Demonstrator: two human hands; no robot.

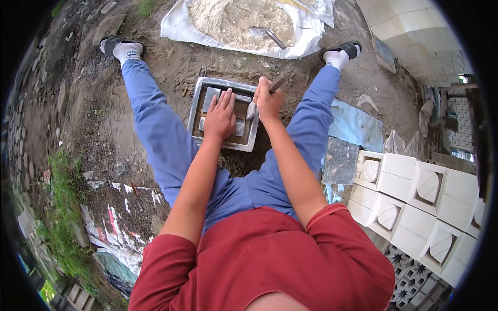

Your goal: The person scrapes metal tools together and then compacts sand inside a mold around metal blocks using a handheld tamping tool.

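Note:
A square grey mould frame (pixel 250 142) sits on the soil between my legs, with flat grey blocks (pixel 211 99) inside it. My left hand (pixel 221 115) lies palm down across the blocks, its fingers stretched out towards the far side. At the right rim of the mould my right hand (pixel 268 99) is wrapped round the handle of a small trowel (pixel 251 110). The trowel's blade points down beside the mould's inner right edge, and its handle end sticks out above my fist.
Beyond the mould, a white sack (pixel 176 26) bears a heap of pale powder (pixel 238 20) with another trowel (pixel 275 39) on it. Pale moulded blocks (pixel 397 176) are stacked at right, near a blue sheet (pixel 355 124) and a grey slab (pixel 340 161). Green weeds (pixel 67 223) grow at left.

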